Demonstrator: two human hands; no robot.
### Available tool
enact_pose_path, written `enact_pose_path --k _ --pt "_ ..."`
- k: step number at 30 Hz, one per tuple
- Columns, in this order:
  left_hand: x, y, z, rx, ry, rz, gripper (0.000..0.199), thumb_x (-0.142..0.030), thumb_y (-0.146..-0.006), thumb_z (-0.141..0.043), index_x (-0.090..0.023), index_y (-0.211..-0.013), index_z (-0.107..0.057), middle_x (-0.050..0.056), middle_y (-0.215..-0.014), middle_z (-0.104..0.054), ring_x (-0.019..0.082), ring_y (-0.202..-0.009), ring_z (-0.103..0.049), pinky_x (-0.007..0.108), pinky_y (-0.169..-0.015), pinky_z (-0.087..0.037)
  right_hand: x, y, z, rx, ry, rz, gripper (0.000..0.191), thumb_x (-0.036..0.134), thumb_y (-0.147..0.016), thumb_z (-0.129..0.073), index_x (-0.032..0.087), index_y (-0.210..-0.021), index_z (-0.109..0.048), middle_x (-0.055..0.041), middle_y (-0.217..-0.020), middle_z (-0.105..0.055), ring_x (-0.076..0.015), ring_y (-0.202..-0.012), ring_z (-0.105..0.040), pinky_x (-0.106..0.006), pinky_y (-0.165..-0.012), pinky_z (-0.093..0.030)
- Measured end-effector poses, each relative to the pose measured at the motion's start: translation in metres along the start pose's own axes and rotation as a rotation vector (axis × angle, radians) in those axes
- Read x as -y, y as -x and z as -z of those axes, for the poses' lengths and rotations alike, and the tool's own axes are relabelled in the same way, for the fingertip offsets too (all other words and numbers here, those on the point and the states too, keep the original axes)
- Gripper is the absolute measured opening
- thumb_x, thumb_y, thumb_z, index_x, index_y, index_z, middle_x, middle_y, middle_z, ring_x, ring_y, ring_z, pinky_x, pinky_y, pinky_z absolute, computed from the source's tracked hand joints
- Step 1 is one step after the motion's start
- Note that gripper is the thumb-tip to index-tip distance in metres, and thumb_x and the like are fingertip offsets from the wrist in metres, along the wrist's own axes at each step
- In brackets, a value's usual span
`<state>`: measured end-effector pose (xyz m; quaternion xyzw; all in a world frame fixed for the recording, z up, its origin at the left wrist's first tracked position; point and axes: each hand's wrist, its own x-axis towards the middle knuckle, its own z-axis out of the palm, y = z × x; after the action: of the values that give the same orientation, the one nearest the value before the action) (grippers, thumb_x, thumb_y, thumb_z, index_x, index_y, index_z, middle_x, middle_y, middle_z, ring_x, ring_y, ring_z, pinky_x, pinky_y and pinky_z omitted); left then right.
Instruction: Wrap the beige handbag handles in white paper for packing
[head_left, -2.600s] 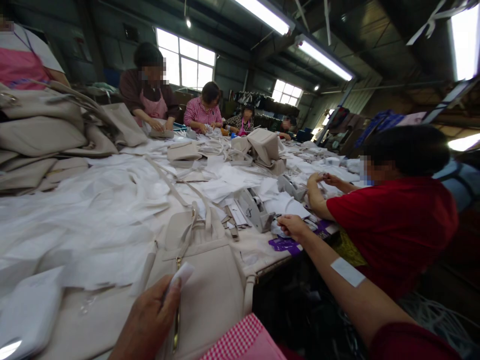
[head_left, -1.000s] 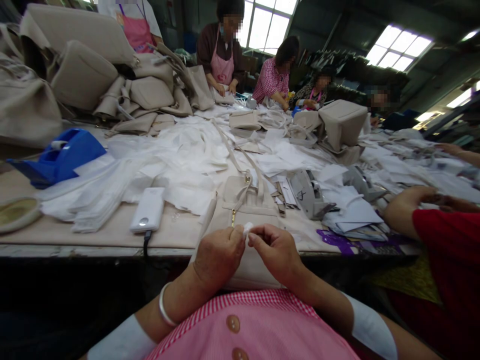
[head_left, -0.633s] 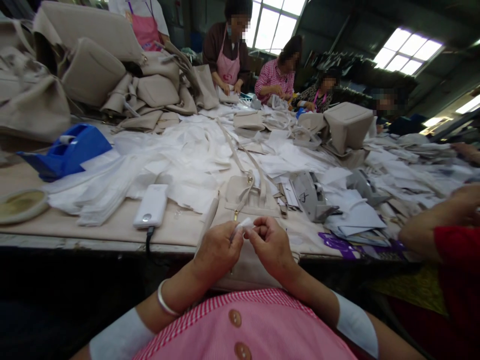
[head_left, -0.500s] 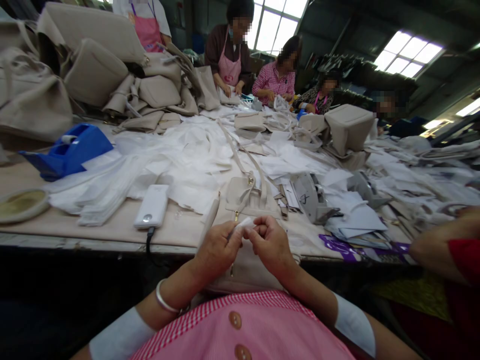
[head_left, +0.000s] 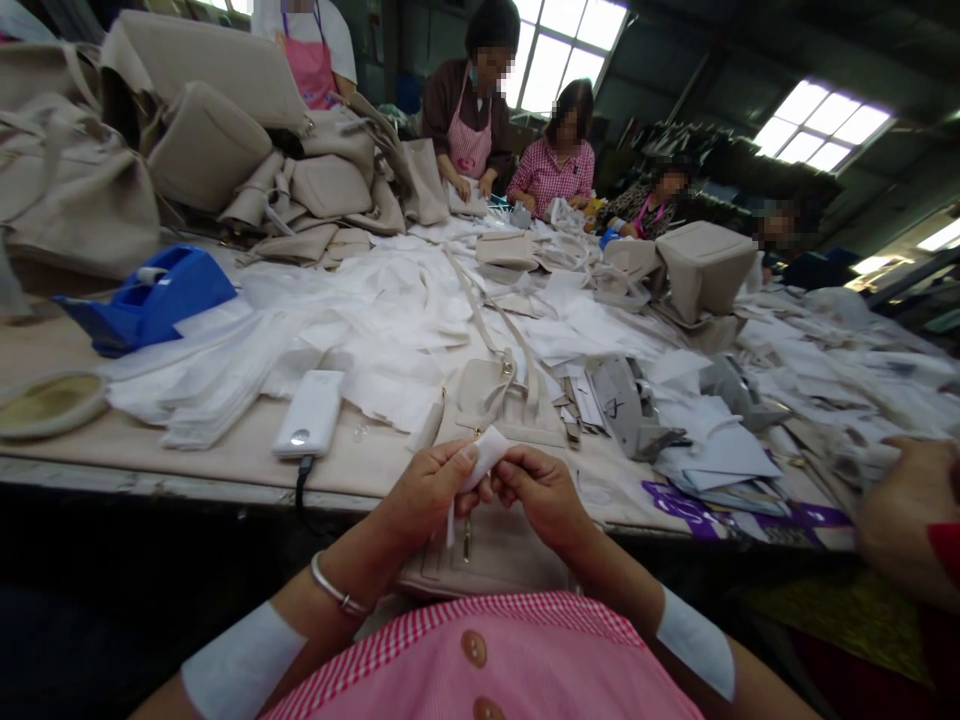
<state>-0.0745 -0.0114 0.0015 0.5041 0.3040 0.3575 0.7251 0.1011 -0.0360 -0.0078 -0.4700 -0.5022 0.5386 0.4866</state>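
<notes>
One white slip (head_left: 486, 456): left hand (head_left: 427, 492), right hand (head_left: 546, 500) are pinching, grip nearly closed | beige bag (head_left: 517, 556) lying beneath | grey dispenser (head_left: 616, 402) crowding rightward

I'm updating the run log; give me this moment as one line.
left hand: pinching small white piece | right hand: at its edge | beige bag: below both hands

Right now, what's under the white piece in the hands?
A beige bag, visible above and below the left hand and right hand, with gold hardware showing. Whatever the white piece and hands cover can't be seen.
</notes>
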Motion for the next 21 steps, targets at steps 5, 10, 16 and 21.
enact_pose_path --k 5,10,16,21 --pt "-0.001 0.0 -0.004 -0.003 -0.175 -0.043 0.04 -0.047 -0.096 -0.042 -0.013 -0.104 -0.062 0.002 -0.07 -0.06 0.008 -0.049 -0.045 0.02 -0.046 -0.035 0.004 0.0 0.001 0.086 -0.071 -0.065 0.03 0.045 -0.088 -0.061 0.016 -0.092 -0.066 -0.0006 -0.069 -0.063 -0.0083 -0.05 -0.047 -0.022 -0.047 -0.036" --pt "-0.014 0.002 -0.003 0.091 -0.324 -0.136 0.043 -0.044 -0.098 -0.037 -0.013 -0.113 -0.064 0.006 -0.084 -0.065 0.015 -0.074 -0.058 0.027 -0.072 -0.048 0.012 -0.004 -0.004 0.016 -0.045 -0.101 0.025 0.039 -0.081 -0.07 0.015 -0.077 -0.065 0.0016 -0.055 -0.057 -0.0088 -0.047 -0.044 -0.022 -0.045 -0.029" --pt "-0.025 0.021 0.015 0.15 -0.482 0.143 0.049 -0.048 -0.097 -0.035 -0.014 -0.105 -0.069 0.007 -0.09 -0.068 0.017 -0.074 -0.058 0.025 -0.066 -0.045 0.009 -0.004 0.0 -0.064 -0.087 -0.066 0.024 0.035 -0.079 -0.072 0.016 -0.07 -0.062 0.005 -0.052 -0.048 -0.0069 -0.045 -0.04 -0.022 -0.044 -0.028" --pt "-0.017 0.029 0.01 0.093 -0.556 0.274 0.043 -0.049 -0.09 -0.046 -0.014 -0.082 -0.069 0.002 -0.069 -0.062 0.014 -0.06 -0.052 0.022 -0.055 -0.038 0.007 -0.003 -0.002 -0.093 -0.114 -0.067 0.023 0.035 -0.079 -0.073 0.016 -0.072 -0.063 0.0052 -0.054 -0.047 -0.0066 -0.045 -0.04 -0.022 -0.043 -0.029"
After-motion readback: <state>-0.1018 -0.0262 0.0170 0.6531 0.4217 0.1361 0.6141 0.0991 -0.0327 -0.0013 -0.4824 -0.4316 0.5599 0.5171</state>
